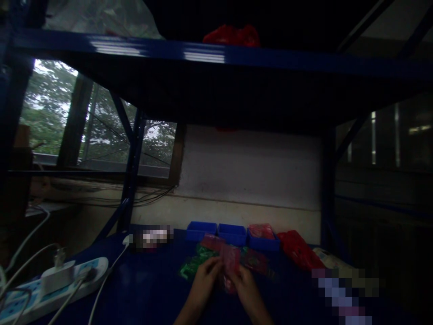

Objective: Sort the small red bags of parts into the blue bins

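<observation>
Holding a small pink packet [230,263] between them, both hands work low at the middle of the dark blue table [145,289]. Left hand [203,280] has its fingers curled onto the packet's left edge; right hand [246,285] pinches the right side, grip closed on it. Dim light, so exact finger contact is hard to read. Packet is lifted just above the table, upright and facing the camera. Just behind it lie green packets [193,265] to the left and more pink-red packets [254,260] to the right, touching or overlapping one another. Further back, three blue trays [232,234] in a row against the wall; the right one carries red pieces. Red bag [297,249] lies right of the trays. White power strip [50,289] with a plugged charger sits at the left edge, cables running off it. Blue shelf beam [216,54] overhead, something red [232,35] on top of it. Window [91,131] at left, trees outside.
</observation>
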The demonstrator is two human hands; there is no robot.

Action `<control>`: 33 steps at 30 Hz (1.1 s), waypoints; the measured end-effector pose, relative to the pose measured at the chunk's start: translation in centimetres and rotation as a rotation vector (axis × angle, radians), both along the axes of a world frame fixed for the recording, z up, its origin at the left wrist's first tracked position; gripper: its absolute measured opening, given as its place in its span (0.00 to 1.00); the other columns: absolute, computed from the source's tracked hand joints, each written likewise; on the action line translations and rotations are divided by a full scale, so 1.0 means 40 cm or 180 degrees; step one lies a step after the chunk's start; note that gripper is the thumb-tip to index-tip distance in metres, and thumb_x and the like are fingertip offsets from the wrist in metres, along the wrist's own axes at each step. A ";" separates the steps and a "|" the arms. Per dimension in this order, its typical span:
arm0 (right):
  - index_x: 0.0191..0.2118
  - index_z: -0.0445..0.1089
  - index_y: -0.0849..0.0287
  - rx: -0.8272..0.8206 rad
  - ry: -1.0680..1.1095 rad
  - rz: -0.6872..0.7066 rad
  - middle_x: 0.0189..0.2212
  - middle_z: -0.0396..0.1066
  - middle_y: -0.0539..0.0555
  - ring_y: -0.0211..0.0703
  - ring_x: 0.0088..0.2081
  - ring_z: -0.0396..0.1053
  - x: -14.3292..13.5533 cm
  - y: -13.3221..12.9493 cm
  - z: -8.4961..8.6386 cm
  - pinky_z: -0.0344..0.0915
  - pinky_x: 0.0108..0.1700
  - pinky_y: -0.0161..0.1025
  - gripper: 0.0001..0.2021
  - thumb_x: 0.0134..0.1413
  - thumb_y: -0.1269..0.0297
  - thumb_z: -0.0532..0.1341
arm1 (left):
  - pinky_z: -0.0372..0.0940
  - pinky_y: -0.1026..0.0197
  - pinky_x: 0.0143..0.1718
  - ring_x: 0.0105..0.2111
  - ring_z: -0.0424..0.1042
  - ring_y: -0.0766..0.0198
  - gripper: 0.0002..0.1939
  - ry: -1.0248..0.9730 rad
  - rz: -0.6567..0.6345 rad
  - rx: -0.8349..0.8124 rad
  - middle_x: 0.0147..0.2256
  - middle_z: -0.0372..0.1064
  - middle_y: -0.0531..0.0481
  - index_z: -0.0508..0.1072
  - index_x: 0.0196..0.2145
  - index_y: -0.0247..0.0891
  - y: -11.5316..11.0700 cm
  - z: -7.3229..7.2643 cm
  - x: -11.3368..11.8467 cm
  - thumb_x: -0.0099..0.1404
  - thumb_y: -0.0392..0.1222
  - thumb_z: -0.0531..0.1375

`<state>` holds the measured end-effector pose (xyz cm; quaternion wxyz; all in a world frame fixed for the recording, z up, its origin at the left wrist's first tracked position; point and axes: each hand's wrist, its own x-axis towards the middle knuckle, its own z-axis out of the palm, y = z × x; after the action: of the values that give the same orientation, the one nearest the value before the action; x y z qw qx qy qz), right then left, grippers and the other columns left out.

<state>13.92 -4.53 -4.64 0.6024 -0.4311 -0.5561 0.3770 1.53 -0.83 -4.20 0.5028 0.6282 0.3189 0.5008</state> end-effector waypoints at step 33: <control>0.26 0.72 0.59 -0.0591 0.0918 -0.0123 0.30 0.73 0.58 0.49 0.32 0.68 0.037 0.034 -0.003 0.64 0.27 0.41 0.34 0.16 0.34 0.57 | 0.59 0.64 0.28 0.27 0.66 0.64 0.21 -0.0360 0.0066 -0.0148 0.27 0.68 0.50 0.68 0.36 0.32 0.010 -0.012 -0.005 0.49 0.52 0.55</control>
<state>15.39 -3.15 -4.76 0.6406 -0.4370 -0.4183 0.4730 1.31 -0.43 -4.69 0.5293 0.5837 0.3080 0.5332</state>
